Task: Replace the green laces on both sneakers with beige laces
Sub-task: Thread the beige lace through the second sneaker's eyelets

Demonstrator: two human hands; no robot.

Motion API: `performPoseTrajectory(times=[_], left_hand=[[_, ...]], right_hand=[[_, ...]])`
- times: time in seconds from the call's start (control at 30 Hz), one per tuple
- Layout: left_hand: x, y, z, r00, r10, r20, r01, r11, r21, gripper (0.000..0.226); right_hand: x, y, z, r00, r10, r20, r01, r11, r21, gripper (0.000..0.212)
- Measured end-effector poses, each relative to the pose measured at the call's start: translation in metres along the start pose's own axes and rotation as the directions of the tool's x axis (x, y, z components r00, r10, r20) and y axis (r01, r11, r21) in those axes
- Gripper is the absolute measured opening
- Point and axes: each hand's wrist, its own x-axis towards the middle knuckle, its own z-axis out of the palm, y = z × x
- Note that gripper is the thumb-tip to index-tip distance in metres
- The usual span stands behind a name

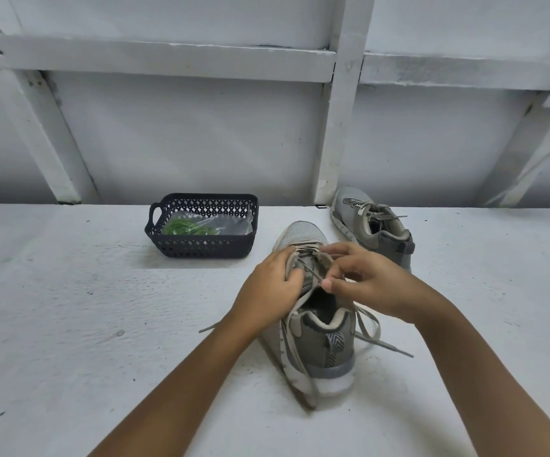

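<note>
Two sneakers sat on the white surface (pixel 69 324). The left hand (pixel 272 286) gripped the upper of the near sneaker (pixel 320 334); the right hand (pixel 367 283) pinched its beige lace (pixel 382 345). The far sneaker (pixel 362 222) touched the back wall (pixel 184 143). A black basket (pixel 201 248) holding bagged green laces (pixel 184 227) stood left, well apart.

Dim flat light, soft shadows, wide-angle bowing at edges, slight blur throughout
</note>
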Motion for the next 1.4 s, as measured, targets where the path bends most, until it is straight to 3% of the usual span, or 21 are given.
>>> performPoseTrajectory(times=[0.07,0.13,0.2,0.27,0.33,0.4,0.57,0.67,0.73,0.87,1.03,1.27,1.33,1.4], left_hand=[[0.0,0.0,-0.001,1.0,0.002,-0.001,-0.002,1.0,0.01,0.047],[-0.001,-0.001,-0.001,1.0,0.012,-0.013,-0.012,1.0,0.019,0.047],[-0.003,-0.001,0.0,0.998,0.037,-0.047,-0.037,0.999,0.013,0.046],[-0.005,0.001,0.0,0.99,0.088,-0.107,-0.091,0.995,-0.026,0.04],[-0.008,0.007,0.0,0.98,0.125,-0.152,-0.143,0.983,-0.112,0.038],[-0.01,0.017,-0.002,0.981,0.149,-0.12,-0.171,0.964,-0.205,0.051],[-0.004,0.038,-0.008,0.992,0.122,0.027,-0.106,0.938,-0.331,0.014],[-0.006,0.045,-0.025,0.983,0.166,0.084,-0.093,0.83,-0.55,0.016],[-0.002,0.047,-0.039,0.99,0.143,0.015,-0.104,0.783,-0.614,0.018],[0.028,0.047,-0.068,0.994,-0.044,-0.102,-0.054,0.612,-0.789,0.022],[0.063,0.051,-0.094,0.972,-0.227,-0.054,0.111,0.651,-0.751,0.024],[0.091,0.042,-0.091,0.939,-0.342,-0.036,0.202,0.633,-0.747,0.024],[0.09,0.04,-0.084,0.94,-0.336,0.058,0.298,0.725,-0.621,0.024],[0.081,0.039,-0.074,0.926,-0.334,0.176,0.377,0.847,-0.375,0.03]], right_hand=[[0.0,-0.009,-0.001,0.992,0.032,-0.118,-0.025,0.998,0.059,0.023],[0.002,-0.019,-0.006,0.962,0.139,-0.233,-0.072,0.959,0.275,0.029],[0.008,-0.029,-0.015,0.95,0.27,-0.159,-0.106,0.753,0.649,0.031],[0.015,-0.04,-0.025,0.952,0.304,-0.007,-0.129,0.424,0.896,0.027],[0.023,-0.051,-0.033,0.957,0.286,0.036,-0.109,0.242,0.964,0.023],[0.033,-0.063,-0.038,0.971,0.238,0.015,-0.058,0.172,0.983,0.019],[0.056,-0.081,-0.031,0.993,0.122,0.007,-0.027,0.167,0.986,0.017],[0.064,-0.075,-0.027,0.99,0.141,-0.022,-0.003,0.174,0.985,0.023],[0.064,-0.065,-0.025,0.985,0.171,0.022,-0.06,0.22,0.974,0.03],[0.053,-0.046,-0.008,0.967,0.136,0.214,-0.247,0.31,0.918,0.043],[0.043,-0.036,0.008,0.991,0.099,0.093,-0.126,0.415,0.901,0.027],[0.033,-0.017,-0.003,0.997,0.036,0.075,-0.084,0.411,0.908,0.023],[0.031,-0.012,-0.007,0.997,0.052,0.054,-0.07,0.39,0.918,0.025],[0.031,-0.008,-0.011,0.997,0.076,-0.014,-0.015,0.375,0.927,0.024]])
